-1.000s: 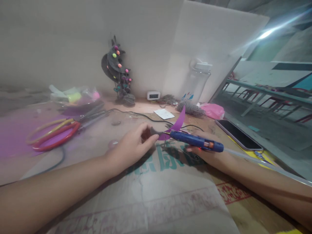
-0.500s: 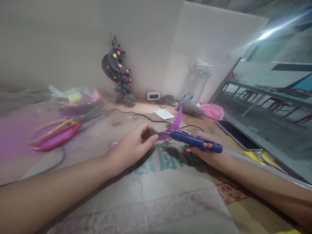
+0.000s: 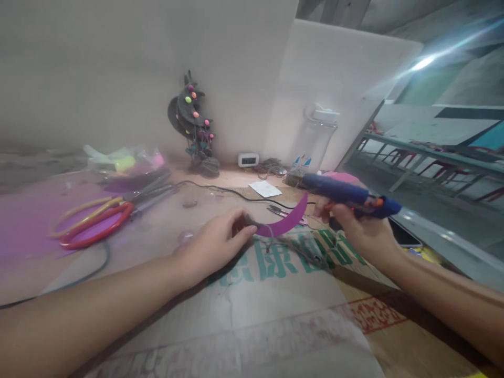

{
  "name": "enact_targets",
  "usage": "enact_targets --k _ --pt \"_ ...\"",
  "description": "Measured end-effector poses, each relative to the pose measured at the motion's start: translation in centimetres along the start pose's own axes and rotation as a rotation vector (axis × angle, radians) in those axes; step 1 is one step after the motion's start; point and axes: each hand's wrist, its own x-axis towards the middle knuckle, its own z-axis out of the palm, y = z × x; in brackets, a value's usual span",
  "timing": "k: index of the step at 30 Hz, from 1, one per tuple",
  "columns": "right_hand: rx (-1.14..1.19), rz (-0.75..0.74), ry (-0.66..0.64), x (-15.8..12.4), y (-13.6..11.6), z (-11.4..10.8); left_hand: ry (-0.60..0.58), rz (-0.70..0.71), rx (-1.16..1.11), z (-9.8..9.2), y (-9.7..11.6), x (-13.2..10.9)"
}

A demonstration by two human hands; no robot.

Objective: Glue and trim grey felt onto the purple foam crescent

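The left hand (image 3: 220, 233) has its thumb and fingers pinched on the grey end of a thin, curved crescent of purple sheet (image 3: 290, 221), which sits over the middle of the printed brown cardboard (image 3: 220, 325), its purple tip curving up to the right. A thin grey string (image 3: 269, 231) crosses the crescent just beside the fingertips. The right hand (image 3: 364, 228) has its fingers wrapped around a dark blue glue gun with an orange part (image 3: 334, 189), raised to the right of the crescent and apart from it, its nozzle end pointing left. Behind the crescent lie small metal snips with pink on the handle (image 3: 280, 211), a white square of paper (image 3: 265, 189) and a black cable (image 3: 236, 190). Farther back, a small white digital clock (image 3: 248, 160) stands between a dark grey crescent ornament dotted with bright little balls (image 3: 192, 113) and a clear bottle with a white lid (image 3: 315, 139). To the left rest large scissors with red and yellow handles (image 3: 129, 212)
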Motion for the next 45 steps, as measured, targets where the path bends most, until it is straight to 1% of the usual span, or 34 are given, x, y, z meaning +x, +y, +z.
enact_targets --k 1,4,5,6,8,10,12,15,18,22,25,27,30,33,35,37,38,40,42,43,45 --pt "0.005 0.033 0.013 0.8 0.1 -0.3 -0.005 0.005 -0.006 0.0 0.1 0.0" --pt "-0.052 0.187 -0.017 4.1 0.7 -0.6 -0.011 0.021 -0.004 -0.1 0.3 0.0" --pt "-0.074 0.220 -0.032 5.4 1.2 -0.4 -0.011 0.020 -0.002 -0.1 0.3 0.0" --pt "-0.111 0.221 -0.061 6.6 1.8 -0.1 -0.013 0.015 -0.002 -0.1 0.4 -0.1" --pt "-0.212 0.239 -0.088 8.9 3.2 0.9 -0.015 0.000 -0.005 -0.1 0.4 -0.1" --pt "-0.247 0.258 -0.174 10.6 4.7 2.3 -0.020 -0.007 -0.004 -0.1 0.4 -0.2" --pt "-0.253 0.262 -0.194 11.5 6.2 3.7 -0.019 -0.006 -0.006 -0.1 0.5 -0.2" --pt "-0.258 0.268 -0.223 11.8 7.5 5.2 -0.013 -0.011 -0.004 -0.1 0.5 -0.2" --pt "-0.269 0.252 -0.257 11.5 7.7 5.4 -0.018 -0.016 -0.005 -0.1 0.6 -0.1" --pt "-0.271 0.208 -0.294 10.8 7.0 4.2 -0.021 -0.025 -0.046 -0.1 0.5 0.0" --pt "-0.280 0.177 -0.284 9.9 6.9 3.3 0.005 -0.017 -0.075 -0.1 0.3 0.0" --pt "-0.300 0.153 -0.241 9.0 7.1 2.9 0.028 -0.009 -0.086 -0.1 0.3 0.0" --pt "-0.349 0.124 -0.141 7.6 7.6 2.4 0.055 -0.017 -0.131 -0.1 0.4 0.0" --pt "-0.412 0.034 -0.067 6.2 7.6 1.8 0.084 -0.026 -0.186 -0.1 0.6 0.1" --pt "-0.431 -0.051 -0.019 5.4 6.9 1.3 0.102 -0.027 -0.204 -0.1 0.7 0.2" --pt "-0.409 -0.087 -0.001 4.3 5.5 0.9 0.117 -0.024 -0.214 -0.1 0.7 0.2" --pt "-0.379 -0.077 -0.024 3.7 4.5 1.0 0.126 -0.024 -0.218 -0.1 0.6 0.3" --pt "-0.241 0.012 -0.172 2.3 2.3 1.5 0.149 -0.025 -0.224 -0.2 0.6 0.3" --pt "0.002 0.098 -0.358 0.8 0.1 2.6 0.170 -0.033 -0.217 -0.3 0.5 0.3" --pt "0.109 0.135 -0.429 0.1 -0.9 3.3 0.175 -0.038 -0.209 -0.3 0.5 0.3" --pt "0.233 0.205 -0.548 -1.0 -2.3 4.7 0.181 -0.038 -0.190 -0.3 0.6 0.3"
